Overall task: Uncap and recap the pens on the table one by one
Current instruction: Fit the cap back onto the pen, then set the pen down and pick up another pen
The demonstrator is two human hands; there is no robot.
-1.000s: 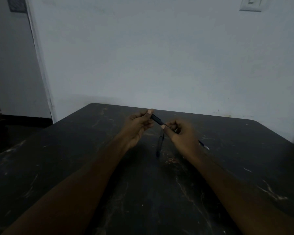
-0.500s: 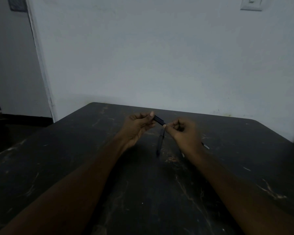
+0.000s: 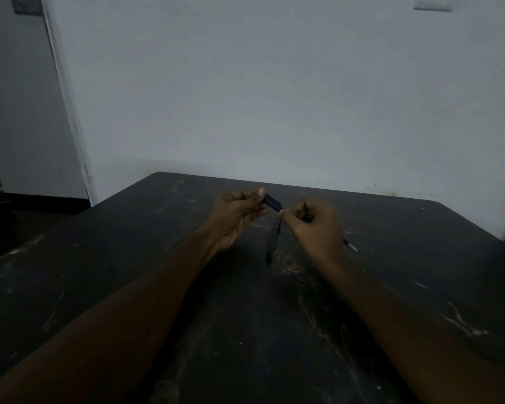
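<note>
Above the dark table (image 3: 245, 330), both hands hold one dark pen (image 3: 273, 202) slanting down to the right. My left hand (image 3: 236, 212) pinches its upper left end between thumb and fingers. My right hand (image 3: 315, 225) pinches the pen just right of that, fingers curled round the barrel. Whether the cap is seated or pulled loose cannot be made out. A second dark pen (image 3: 272, 243) lies on the table below the gap between my hands. A light pen tip (image 3: 351, 246) shows behind my right wrist; it may be the held pen's far end.
The scratched table's far edge meets a pale wall (image 3: 274, 112). Its left edge drops off to a dark floor (image 3: 27, 217) beside a door frame (image 3: 67, 112). My forearms stretch across the near half of the table.
Both hands stay almost in place on the pen. My right hand has risen slightly and the pen's visible stretch between the thumbs looks about the same.
</note>
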